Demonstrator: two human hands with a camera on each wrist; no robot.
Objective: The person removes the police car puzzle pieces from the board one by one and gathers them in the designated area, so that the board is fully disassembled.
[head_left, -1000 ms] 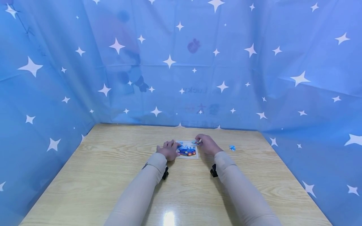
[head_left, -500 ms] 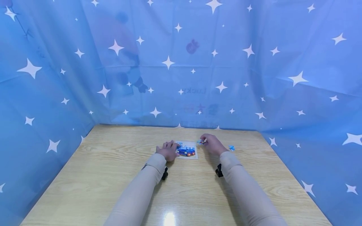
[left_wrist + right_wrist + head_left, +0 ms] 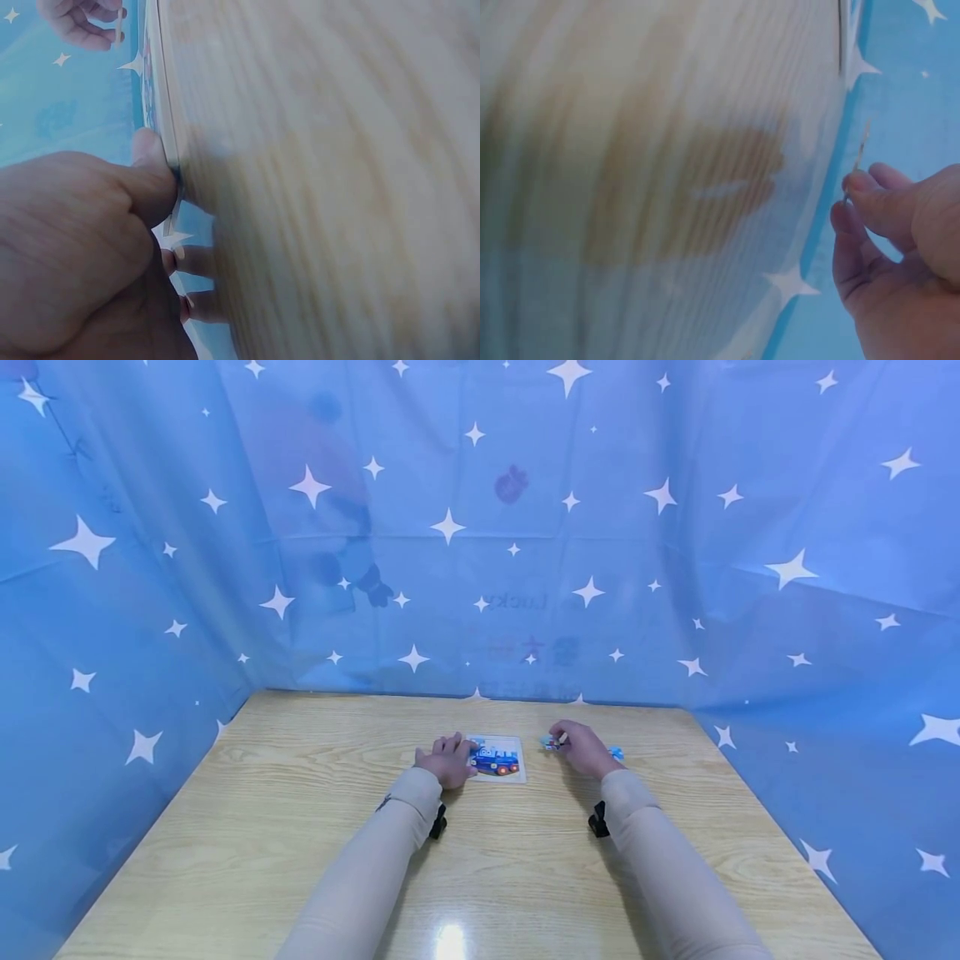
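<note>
Right hand (image 3: 582, 748) pinches a small piece (image 3: 550, 742) beside the picture puzzle (image 3: 501, 758)

The blue curtain (image 3: 450, 577) is the biggest thing here, hung beyond both hands and down the sides, scattered with white stars. Below it the wooden table (image 3: 300, 843) spreads out under the hands and well toward me, with a bright glare spot on its near part. Two pale sleeves (image 3: 356, 885) reach forward from the near side, with a black wrist camera (image 3: 438, 821) strapped under each cuff.

The left hand (image 3: 447, 762) rests at the puzzle's left side, its fingers spread and relaxed rather than curled, the thumb against the edge. The puzzle lies flat on the table right beside those fingers — a pale-bordered picture of a blue vehicle with a face and orange-red wheels.

The right hand is to the puzzle's right, apart from it and raised above the table. It grips the small piece between thumb and fingertips; from the right wrist this shows as a thin edge — too narrow to read any print. Just to the right of that grip a blue loose piece (image 3: 617, 752) lies on the table, partly hidden by the hand.
</note>
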